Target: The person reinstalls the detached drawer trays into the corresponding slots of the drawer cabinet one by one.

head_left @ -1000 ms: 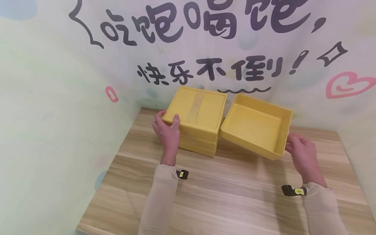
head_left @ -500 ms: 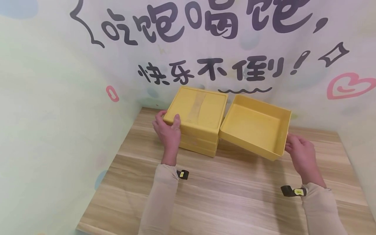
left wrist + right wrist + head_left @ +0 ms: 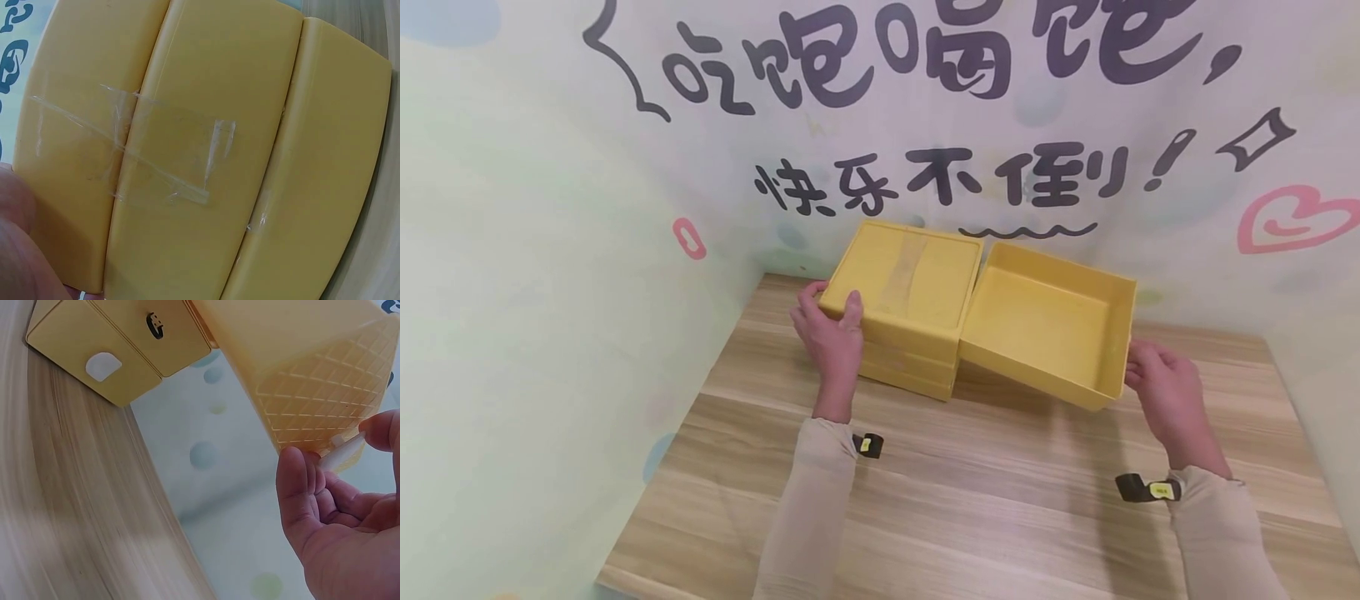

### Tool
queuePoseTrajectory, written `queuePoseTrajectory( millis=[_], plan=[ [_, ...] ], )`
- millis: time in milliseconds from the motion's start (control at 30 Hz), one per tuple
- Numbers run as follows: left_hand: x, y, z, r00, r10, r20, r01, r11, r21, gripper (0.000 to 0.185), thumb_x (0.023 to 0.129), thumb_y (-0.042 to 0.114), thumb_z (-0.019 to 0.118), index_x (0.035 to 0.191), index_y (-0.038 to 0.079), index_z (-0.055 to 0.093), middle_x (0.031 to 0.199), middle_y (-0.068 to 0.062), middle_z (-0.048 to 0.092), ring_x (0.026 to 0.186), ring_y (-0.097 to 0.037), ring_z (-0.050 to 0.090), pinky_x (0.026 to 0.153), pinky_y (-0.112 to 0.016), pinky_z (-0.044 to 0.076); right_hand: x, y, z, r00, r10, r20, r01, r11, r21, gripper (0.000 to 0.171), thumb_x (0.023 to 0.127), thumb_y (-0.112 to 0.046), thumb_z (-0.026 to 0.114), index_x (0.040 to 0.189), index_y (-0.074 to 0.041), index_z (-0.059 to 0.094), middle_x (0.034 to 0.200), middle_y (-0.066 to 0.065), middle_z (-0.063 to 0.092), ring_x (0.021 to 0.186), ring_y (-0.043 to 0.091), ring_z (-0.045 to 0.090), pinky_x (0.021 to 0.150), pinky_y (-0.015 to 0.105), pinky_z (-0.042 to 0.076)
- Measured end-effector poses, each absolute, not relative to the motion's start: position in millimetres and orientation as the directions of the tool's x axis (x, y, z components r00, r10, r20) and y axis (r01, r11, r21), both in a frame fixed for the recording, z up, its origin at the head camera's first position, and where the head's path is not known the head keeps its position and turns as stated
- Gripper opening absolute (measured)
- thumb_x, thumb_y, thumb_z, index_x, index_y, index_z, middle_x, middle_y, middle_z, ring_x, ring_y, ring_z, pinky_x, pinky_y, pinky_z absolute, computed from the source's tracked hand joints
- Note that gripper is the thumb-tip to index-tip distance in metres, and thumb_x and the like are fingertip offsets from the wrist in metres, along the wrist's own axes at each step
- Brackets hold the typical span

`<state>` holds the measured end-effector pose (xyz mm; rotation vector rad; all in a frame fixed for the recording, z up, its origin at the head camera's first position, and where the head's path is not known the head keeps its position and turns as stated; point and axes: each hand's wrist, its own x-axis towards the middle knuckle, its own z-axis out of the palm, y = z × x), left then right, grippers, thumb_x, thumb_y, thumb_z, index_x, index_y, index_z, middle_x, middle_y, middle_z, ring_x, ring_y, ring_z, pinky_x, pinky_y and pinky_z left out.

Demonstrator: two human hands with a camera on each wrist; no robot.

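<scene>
A yellow stacked drawer unit (image 3: 901, 279) stands against the back wall, clear tape across its side in the left wrist view. My left hand (image 3: 831, 337) grips its near left corner, thumb on top, fingers at the side. A yellow drawer (image 3: 1037, 321), with nothing in it, sticks out from the unit's right side at the top level, above the table. My right hand (image 3: 1168, 396) holds the drawer's outer end; in the right wrist view its thumb and fingers pinch a white handle (image 3: 340, 452) on the drawer's lattice-patterned face (image 3: 319, 409).
The wood-grain table (image 3: 985, 500) meets a printed wall (image 3: 700, 192) at the back and left. In the right wrist view, a lower drawer front carries a white tab (image 3: 104, 366), and the one beside it has a black mark (image 3: 154, 325).
The drawer has slid a little left, closer into the unit, and my right hand has moved with it. My left hand keeps its grip on the unit's corner.
</scene>
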<state>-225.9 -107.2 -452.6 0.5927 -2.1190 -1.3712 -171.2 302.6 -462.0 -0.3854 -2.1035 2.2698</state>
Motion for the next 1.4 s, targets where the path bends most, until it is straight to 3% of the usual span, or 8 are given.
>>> queuePoseTrajectory(
  millis=[533, 700, 833, 1000, 1233, 1400],
  plan=[
    [-225.8, -105.8, -452.8, -0.755, -0.627, 0.193, -0.071, 0.371, 0.926, 0.054, 0.087, 0.045, 0.070, 0.132, 0.022, 0.051, 0.120, -0.015, 0.046, 0.108, -0.031, 0.047, 0.087, -0.048, 0.045, -178.9, 291.1, -464.1, -0.974, 0.172, -0.149, 0.139, -0.070, -0.988, 0.018, 0.102, -0.026, 0.060, 0.089, -0.027, 0.072, 0.082, -0.014, 0.074, 0.076, -0.002, 0.069, 0.072, 0.012, 0.056],
    [-225.5, -105.8, -452.8, -0.755, -0.627, 0.193, -0.066, 0.365, 0.929, 0.055, 0.087, 0.044, 0.070, 0.133, 0.021, 0.051, 0.121, -0.015, 0.046, 0.109, -0.031, 0.046, 0.088, -0.048, 0.045, -181.8, 283.5, -463.5, -0.973, 0.181, -0.143, 0.141, -0.026, -0.990, 0.012, 0.101, -0.032, 0.062, 0.098, -0.023, 0.068, 0.083, -0.014, 0.073, 0.076, -0.002, 0.069, 0.072, 0.012, 0.056],
    [-225.6, -106.0, -453.2, -0.750, -0.630, 0.202, -0.055, 0.364, 0.930, 0.054, 0.087, 0.043, 0.070, 0.132, 0.021, 0.051, 0.121, -0.015, 0.046, 0.109, -0.032, 0.046, 0.090, -0.049, 0.045, -184.3, 276.1, -462.5, -0.974, 0.183, -0.130, 0.148, 0.086, -0.985, 0.021, 0.103, -0.036, 0.058, 0.110, -0.018, 0.064, 0.080, -0.017, 0.070, 0.072, -0.001, 0.067, 0.070, 0.012, 0.056],
    [-224.3, -105.2, -455.5, -0.755, -0.627, 0.193, -0.058, 0.357, 0.932, 0.053, 0.087, 0.044, 0.070, 0.131, 0.023, 0.051, 0.122, -0.014, 0.047, 0.110, -0.031, 0.046, 0.091, -0.048, 0.044, -183.5, 264.7, -463.8, -0.978, 0.180, -0.106, 0.147, 0.232, -0.962, 0.045, 0.105, -0.041, 0.052, 0.128, -0.004, 0.059, 0.077, -0.020, 0.067, 0.068, 0.001, 0.065, 0.069, 0.014, 0.055],
    [-224.4, -105.2, -456.8, -0.758, -0.624, 0.190, -0.040, 0.334, 0.942, 0.053, 0.088, 0.044, 0.070, 0.132, 0.024, 0.050, 0.124, -0.014, 0.045, 0.114, -0.031, 0.044, 0.094, -0.049, 0.044, -187.9, 246.9, -465.9, -0.980, 0.176, -0.095, 0.119, 0.133, -0.984, 0.052, 0.101, -0.046, 0.060, 0.131, -0.004, 0.061, 0.078, -0.015, 0.069, 0.066, 0.004, 0.066, 0.066, 0.019, 0.056],
    [-224.3, -104.3, -457.5, -0.757, -0.624, 0.192, -0.024, 0.321, 0.947, 0.053, 0.088, 0.044, 0.070, 0.133, 0.024, 0.050, 0.125, -0.014, 0.045, 0.116, -0.032, 0.043, 0.094, -0.048, 0.043, -189.3, 234.9, -467.3, -0.986, 0.154, -0.064, 0.096, 0.215, -0.972, 0.064, 0.102, -0.052, 0.052, 0.140, 0.000, 0.055, 0.087, -0.015, 0.065, 0.070, 0.004, 0.067, 0.067, 0.021, 0.056]
  ],
)
